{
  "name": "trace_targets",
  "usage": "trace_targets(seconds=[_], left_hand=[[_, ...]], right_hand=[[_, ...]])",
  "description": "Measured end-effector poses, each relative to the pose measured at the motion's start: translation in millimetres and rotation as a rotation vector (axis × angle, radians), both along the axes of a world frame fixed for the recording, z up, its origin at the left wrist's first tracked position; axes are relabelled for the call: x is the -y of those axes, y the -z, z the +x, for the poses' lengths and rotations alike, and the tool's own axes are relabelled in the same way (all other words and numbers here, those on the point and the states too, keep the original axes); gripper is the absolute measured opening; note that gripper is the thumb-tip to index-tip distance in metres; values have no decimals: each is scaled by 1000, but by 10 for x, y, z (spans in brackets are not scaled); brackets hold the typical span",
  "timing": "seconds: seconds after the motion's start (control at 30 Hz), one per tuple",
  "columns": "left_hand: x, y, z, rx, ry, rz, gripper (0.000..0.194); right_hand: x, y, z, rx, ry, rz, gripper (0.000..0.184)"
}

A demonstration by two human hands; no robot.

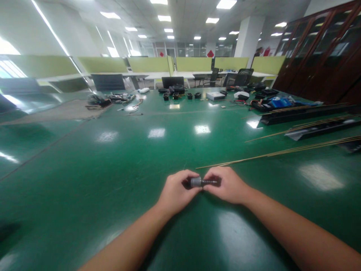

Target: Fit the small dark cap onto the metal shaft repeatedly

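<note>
Over the green table, both hands hold one small part between them. It is a short grey cylinder (196,182) with a thin dark shaft (210,182) pointing right; its exact kind is too small to tell. My left hand (178,190) is closed, thumb and fingers curled around the cylinder's left end. Facing it, my right hand (225,184) pinches near the place where the shaft meets the cylinder, and the shaft runs into the hollow of that hand. The curled fingers partly hide the part.
Thin brass-coloured rods (270,153) lie on the green tabletop (113,177) at right, beside long black channels (299,114). Along the far edge stand small black boxes (189,96), a white-and-grey box (215,95) and heaped cables. A brown sheet (59,112) covers the left back.
</note>
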State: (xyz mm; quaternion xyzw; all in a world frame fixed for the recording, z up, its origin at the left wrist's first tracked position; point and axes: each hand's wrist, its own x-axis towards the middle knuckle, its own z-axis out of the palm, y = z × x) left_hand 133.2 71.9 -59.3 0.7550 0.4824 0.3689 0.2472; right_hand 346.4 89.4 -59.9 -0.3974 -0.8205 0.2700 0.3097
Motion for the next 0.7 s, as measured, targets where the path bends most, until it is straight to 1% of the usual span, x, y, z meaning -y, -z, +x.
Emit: trace_targets(seconds=[0.2, 0.7], left_hand=[[0, 6, -7, -7, 26, 23, 22], [4, 7, -2, -3, 5, 16, 23]], right_hand=[[1, -6, -2, 7, 4, -7, 9], [3, -20, -4, 17, 12, -2, 7]])
